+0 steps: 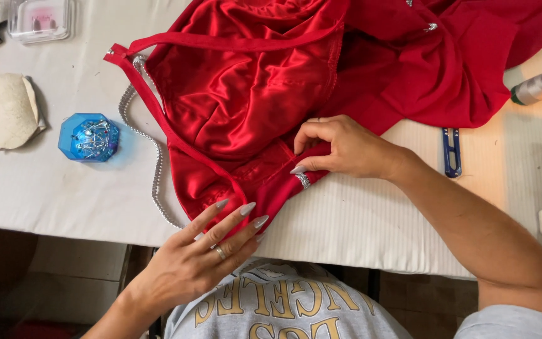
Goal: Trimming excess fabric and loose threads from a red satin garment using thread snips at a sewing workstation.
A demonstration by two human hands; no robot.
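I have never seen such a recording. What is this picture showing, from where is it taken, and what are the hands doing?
There is no machine: a person works with two bare hands, filmed by a camera worn on the head, looking down. On the white table lies a shiny red satin garment with a silver beaded trim. The right hand pinches the garment's lower edge; the left hand rests its fingers on the hem. Nearby are a blue faceted pin holder and blue snips.
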